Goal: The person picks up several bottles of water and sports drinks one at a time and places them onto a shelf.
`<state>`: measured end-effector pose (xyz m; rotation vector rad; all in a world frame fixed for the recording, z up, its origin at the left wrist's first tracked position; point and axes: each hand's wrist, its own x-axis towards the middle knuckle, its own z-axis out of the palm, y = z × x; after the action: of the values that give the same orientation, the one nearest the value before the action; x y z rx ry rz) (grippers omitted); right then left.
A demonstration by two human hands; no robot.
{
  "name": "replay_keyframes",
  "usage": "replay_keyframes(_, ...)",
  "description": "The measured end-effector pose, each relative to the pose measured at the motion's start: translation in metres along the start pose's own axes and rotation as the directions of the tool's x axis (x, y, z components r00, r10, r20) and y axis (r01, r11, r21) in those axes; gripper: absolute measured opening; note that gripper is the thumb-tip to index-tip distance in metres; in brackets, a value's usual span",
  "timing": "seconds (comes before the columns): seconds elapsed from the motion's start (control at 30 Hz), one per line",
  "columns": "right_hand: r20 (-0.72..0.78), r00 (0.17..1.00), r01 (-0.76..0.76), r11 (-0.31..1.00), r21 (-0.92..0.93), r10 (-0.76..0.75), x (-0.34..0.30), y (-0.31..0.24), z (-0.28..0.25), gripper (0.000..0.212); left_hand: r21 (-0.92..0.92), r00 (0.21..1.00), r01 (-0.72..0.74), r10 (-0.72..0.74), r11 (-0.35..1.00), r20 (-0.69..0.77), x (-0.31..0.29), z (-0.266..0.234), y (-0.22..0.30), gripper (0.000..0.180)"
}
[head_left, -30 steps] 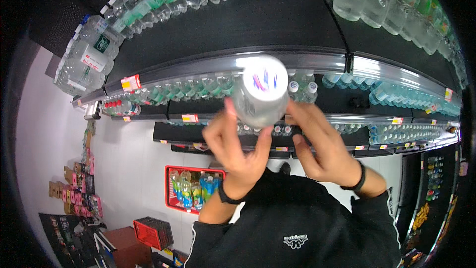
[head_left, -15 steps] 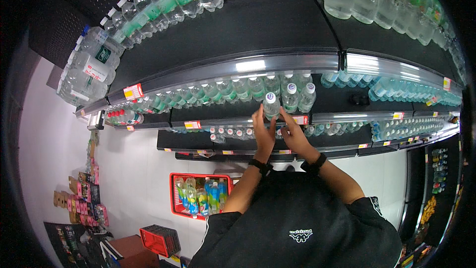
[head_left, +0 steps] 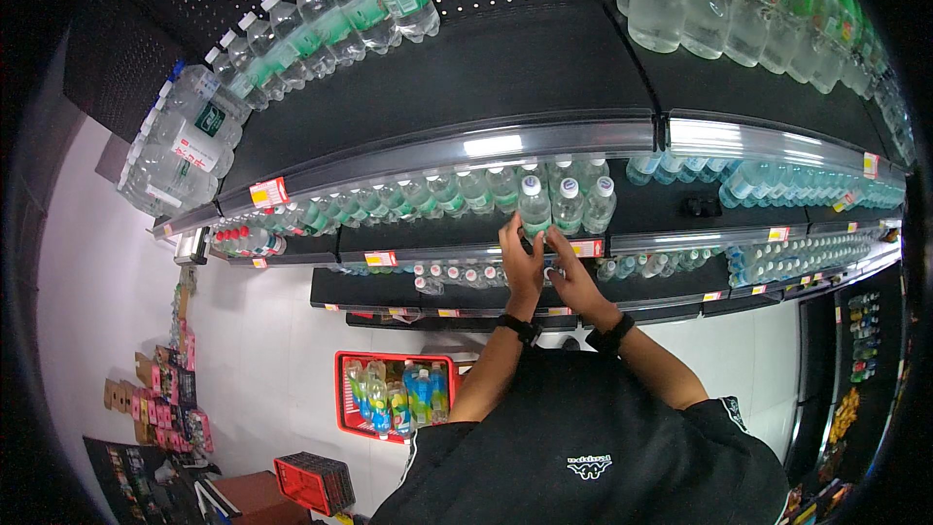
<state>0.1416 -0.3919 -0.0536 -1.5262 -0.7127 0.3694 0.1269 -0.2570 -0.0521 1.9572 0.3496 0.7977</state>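
A clear water bottle (head_left: 533,202) with a white cap and pale green label stands upright at the front of the middle shelf, left of two similar bottles (head_left: 583,208). My left hand (head_left: 523,262) grips its lower left side, thumb in front. At its lower right side, the fingers of my right hand (head_left: 571,272) are bent against the bottle near the base. The bottle's bottom is partly hidden by my fingers. A long row of matching bottles (head_left: 408,196) runs off to the left.
A price-tagged shelf edge (head_left: 466,255) runs in front of the bottles, with a shelf overhead (head_left: 457,73) bearing more bottles. Below stands a lower shelf with small bottles (head_left: 457,277). A red basket (head_left: 342,399) holding drink bottles sits on the floor, near stacked baskets (head_left: 313,484).
The bottle between my hands has moved back slightly, level with the two bottles beside it. My right hand's fingers have slid lower on it. The view has shifted slightly.
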Motion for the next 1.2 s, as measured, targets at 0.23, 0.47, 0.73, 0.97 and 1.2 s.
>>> replay_keyframes(0.23,-0.010,0.998,0.066,0.997,0.028,-0.065,0.004,0.005,0.001,0.086,-0.044,0.999,-0.035,0.034,0.998,-0.011,0.006,0.007,0.004,0.053)
replay_keyframes(0.47,0.149,0.959,-0.245,0.969,0.016,0.240,-0.017,0.008,0.010,0.043,-0.007,1.000,-0.018,0.018,1.000,-0.019,-0.003,-0.001,0.013,0.042)
replay_keyframes(0.73,0.515,0.851,-0.131,0.991,0.017,0.104,0.004,-0.110,-0.015,0.030,-0.410,0.984,-0.171,0.130,0.896,-0.126,0.017,-0.068,0.084,0.018)
replay_keyframes(0.97,0.427,0.891,0.193,0.980,-0.046,-0.156,0.030,-0.314,-0.059,0.028,-0.308,0.869,-0.494,0.458,0.813,-0.186,0.106,-0.183,0.203,0.019)
replay_keyframes(1.2,0.309,0.868,0.495,0.710,-0.501,-0.388,0.150,-0.402,-0.037,0.030,-0.266,0.906,-0.368,0.408,0.891,0.115,0.237,-0.222,0.244,0.039)
